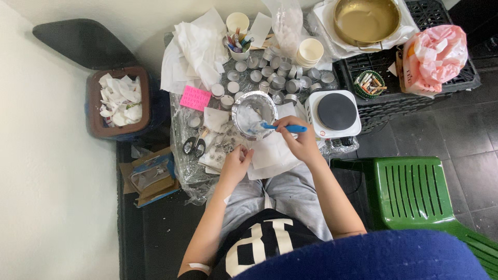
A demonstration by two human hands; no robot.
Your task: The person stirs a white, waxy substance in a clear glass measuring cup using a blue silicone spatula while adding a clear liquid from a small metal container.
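Blue-handled tool (282, 126), tip inside a small silver pot (253, 113) smeared with white residue.

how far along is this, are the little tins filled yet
Many small round tins are set out, some showing white inside, others not clear. Right hand works a blue tool in the metal pot; left hand rests by small pieces. Filling looks mostly ahead.

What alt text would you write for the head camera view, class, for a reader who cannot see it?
Seen from above, a seated person's right hand holds a blue-handled tool in a foil-lined bowl, while the left hand rests on white papers. Small metal cups, scissors and a hot plate surround them.
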